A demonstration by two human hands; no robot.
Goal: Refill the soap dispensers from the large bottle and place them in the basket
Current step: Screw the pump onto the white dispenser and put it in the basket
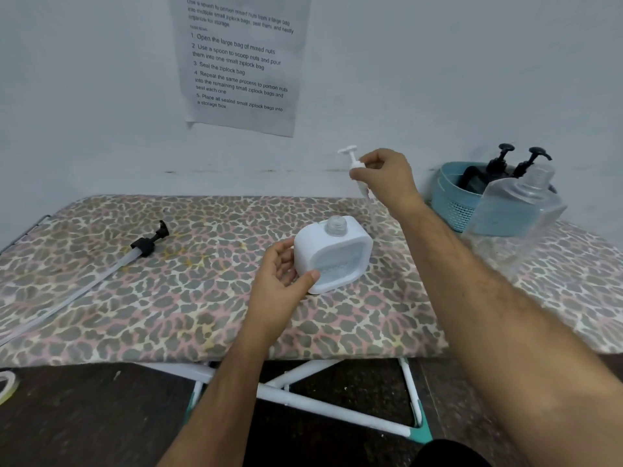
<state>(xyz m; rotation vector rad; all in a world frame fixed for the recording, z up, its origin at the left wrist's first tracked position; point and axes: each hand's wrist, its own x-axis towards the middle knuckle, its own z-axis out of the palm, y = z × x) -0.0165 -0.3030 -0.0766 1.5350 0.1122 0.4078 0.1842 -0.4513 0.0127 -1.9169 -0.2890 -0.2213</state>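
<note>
A white soap dispenser [333, 254] with an open clear neck stands at the middle of the patterned table. My left hand [283, 281] grips its left side. Above and behind it, my right hand [387, 178] holds the white pump top [352, 160] in the air, its tube hanging down past the fingers. A large clear bottle [515, 203] with no cap stands at the right, in front of the blue basket [448, 193]. Two black dispensers [499, 163] with black pumps sit in the basket.
A black pump with a long clear tube [135, 254] lies on the table at the left. A printed paper sheet [239, 62] hangs on the wall behind. The table's front edge [236, 355] is close to me, with white frame legs below.
</note>
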